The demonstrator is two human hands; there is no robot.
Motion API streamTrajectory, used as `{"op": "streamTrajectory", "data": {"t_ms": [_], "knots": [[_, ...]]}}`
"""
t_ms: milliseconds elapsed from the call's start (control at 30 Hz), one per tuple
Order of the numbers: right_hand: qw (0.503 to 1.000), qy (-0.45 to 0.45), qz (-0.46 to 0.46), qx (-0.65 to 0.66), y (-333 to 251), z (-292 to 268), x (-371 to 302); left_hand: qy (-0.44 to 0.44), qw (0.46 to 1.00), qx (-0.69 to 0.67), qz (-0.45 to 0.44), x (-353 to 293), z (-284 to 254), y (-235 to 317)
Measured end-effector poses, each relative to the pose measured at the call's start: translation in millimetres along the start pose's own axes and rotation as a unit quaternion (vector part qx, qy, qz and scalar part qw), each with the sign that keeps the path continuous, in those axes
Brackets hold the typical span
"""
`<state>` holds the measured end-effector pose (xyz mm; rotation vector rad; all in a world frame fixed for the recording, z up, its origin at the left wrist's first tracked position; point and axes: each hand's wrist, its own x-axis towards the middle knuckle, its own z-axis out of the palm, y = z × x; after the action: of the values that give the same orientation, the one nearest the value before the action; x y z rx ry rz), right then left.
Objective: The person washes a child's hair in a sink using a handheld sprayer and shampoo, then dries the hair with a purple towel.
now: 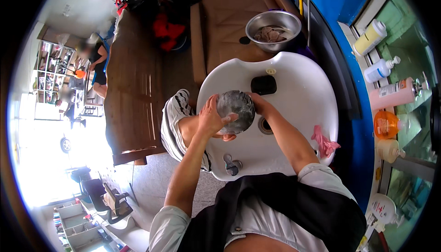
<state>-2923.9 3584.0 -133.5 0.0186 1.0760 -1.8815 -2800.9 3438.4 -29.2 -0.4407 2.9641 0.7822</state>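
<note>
A person's head (236,100), its dark hair streaked with white lather, is bent over a white shampoo basin (305,75). My left hand (212,116) cups the side of the head by the neck, thumb stretched across the hair above the ear. From the other side, my right hand (258,104) curves round the head; its fingertips are partly hidden behind it. The person's striped top (172,118) shows at the basin's left edge. Close to my right wrist lies the round drain (265,126).
A chrome tap (231,165) stands on the basin's near left rim, a pink cloth (324,141) on its right rim. Behind are a metal bowl (274,30) and brown seat (234,10). Pump bottles (395,94) line the right ledge. Other people (98,59) are far left.
</note>
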Motion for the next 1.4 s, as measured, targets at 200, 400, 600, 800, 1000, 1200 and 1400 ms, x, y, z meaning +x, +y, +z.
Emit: {"op": "streamTrajectory", "data": {"t_ms": [200,400,600,800,1000,1200,1400], "knots": [[0.969,-0.115,-0.093,-0.199,-42,8,3,0.004,1.000,-0.026,-0.010,-4,0,-1],[0.947,-0.151,-0.020,-0.282,-42,22,23,0.020,1.000,0.003,-0.010,-3,6,-1],[0.919,-0.200,-0.010,-0.339,-50,13,40,-0.003,1.000,0.010,-0.027,-2,10,10],[0.765,-0.220,-0.249,-0.552,-34,60,10,-0.011,0.997,-0.049,-0.065,-16,13,-11],[0.918,-0.199,-0.007,-0.342,-38,6,61,-0.008,0.999,-0.035,-0.023,12,17,13],[0.676,-0.140,-0.373,-0.620,-21,90,-27,-0.004,0.999,-0.028,-0.024,-18,31,-45],[0.961,-0.064,-0.073,-0.260,-8,-29,32,-0.048,0.998,0.040,0.013,7,5,5]]}}
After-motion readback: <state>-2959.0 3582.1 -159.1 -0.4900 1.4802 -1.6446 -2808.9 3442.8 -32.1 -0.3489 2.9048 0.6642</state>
